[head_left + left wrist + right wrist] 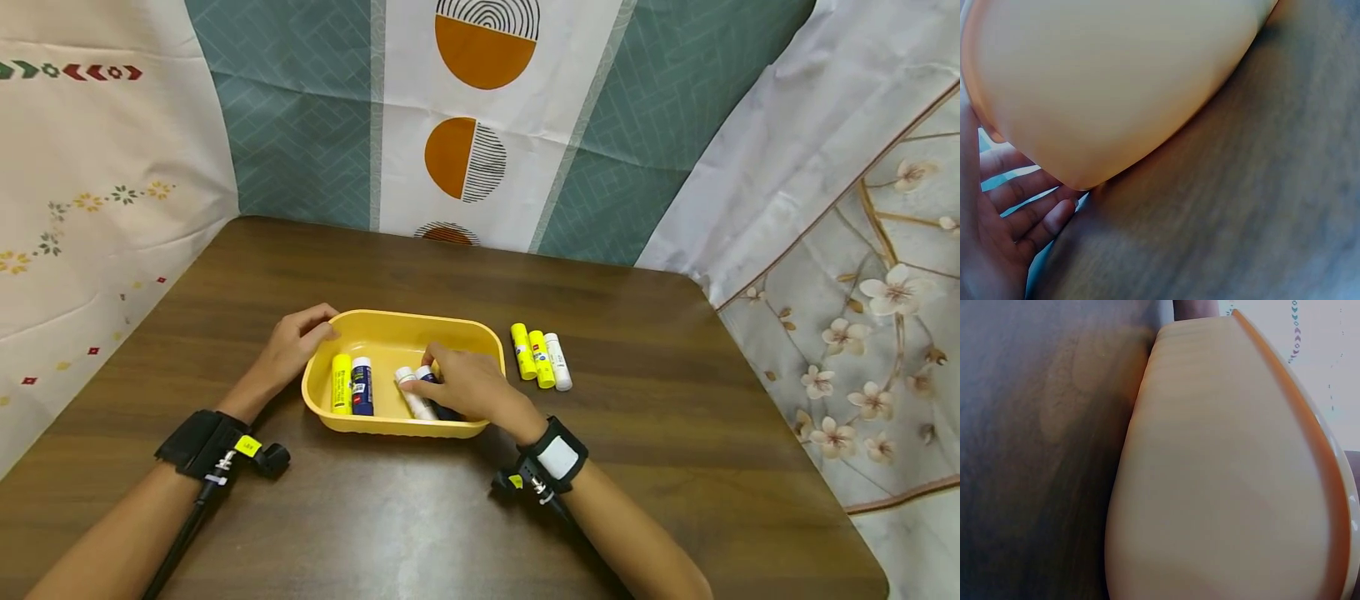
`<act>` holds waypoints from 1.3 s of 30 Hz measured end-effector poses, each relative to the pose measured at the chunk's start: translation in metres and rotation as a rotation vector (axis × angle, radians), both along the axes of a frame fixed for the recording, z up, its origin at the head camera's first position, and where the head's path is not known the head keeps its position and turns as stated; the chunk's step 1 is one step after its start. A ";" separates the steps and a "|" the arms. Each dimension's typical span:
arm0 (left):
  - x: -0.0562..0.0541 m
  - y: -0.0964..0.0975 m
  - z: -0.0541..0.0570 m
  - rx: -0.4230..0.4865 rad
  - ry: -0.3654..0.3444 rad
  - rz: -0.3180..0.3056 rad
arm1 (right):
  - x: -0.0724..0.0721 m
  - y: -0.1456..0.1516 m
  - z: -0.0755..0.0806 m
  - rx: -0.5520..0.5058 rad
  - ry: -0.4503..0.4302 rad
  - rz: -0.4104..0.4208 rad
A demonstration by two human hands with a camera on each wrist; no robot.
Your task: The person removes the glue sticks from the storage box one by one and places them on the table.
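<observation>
A yellow plastic basket stands on the table. My left hand holds its left back corner; in the left wrist view the fingers lie along the outer wall. My right hand reaches over the right side into the basket and pinches a dark blue glue stick with a white cap, partly hidden under the hand. Its thumb overlaps a white glue stick lying alongside. At the basket's left end, a yellow glue stick and another dark blue glue stick lie side by side.
Right of the basket, two yellow glue sticks and a white glue stick lie in a row on the brown wooden table. Patterned cloths hang behind and beside the table. Basket walls fill much of both wrist views.
</observation>
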State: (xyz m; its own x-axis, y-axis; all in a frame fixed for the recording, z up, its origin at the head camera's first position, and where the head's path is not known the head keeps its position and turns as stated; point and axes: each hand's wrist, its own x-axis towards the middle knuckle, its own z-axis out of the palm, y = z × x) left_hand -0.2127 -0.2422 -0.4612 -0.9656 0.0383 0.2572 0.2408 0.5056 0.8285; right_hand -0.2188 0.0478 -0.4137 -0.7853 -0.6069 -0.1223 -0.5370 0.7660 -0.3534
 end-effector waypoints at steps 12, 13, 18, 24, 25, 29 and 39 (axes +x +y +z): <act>0.001 -0.003 -0.003 0.003 0.020 0.006 | 0.000 -0.004 -0.002 0.053 0.038 0.071; 0.000 -0.002 -0.003 0.000 0.023 0.008 | 0.001 -0.003 -0.002 0.067 0.048 0.082; -0.002 -0.001 -0.003 -0.017 0.026 0.010 | 0.003 -0.004 -0.004 0.130 0.097 0.093; 0.000 -0.003 -0.003 -0.007 0.021 0.009 | 0.005 -0.006 -0.006 0.110 0.132 0.086; 0.001 -0.003 -0.003 -0.002 0.020 0.009 | 0.005 -0.006 -0.006 0.105 0.133 0.088; 0.002 -0.004 -0.005 0.003 0.022 0.010 | 0.005 -0.007 -0.007 0.098 0.138 0.089; 0.000 -0.001 -0.004 -0.001 0.013 0.001 | 0.003 -0.003 -0.008 0.098 0.159 0.080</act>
State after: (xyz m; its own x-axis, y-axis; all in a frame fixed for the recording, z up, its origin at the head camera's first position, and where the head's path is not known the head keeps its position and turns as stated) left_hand -0.2132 -0.2431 -0.4650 -0.9623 0.0375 0.2695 0.2508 0.5063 0.8251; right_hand -0.2155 0.0451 -0.4218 -0.7495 -0.6591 -0.0623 -0.6403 0.7456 -0.1848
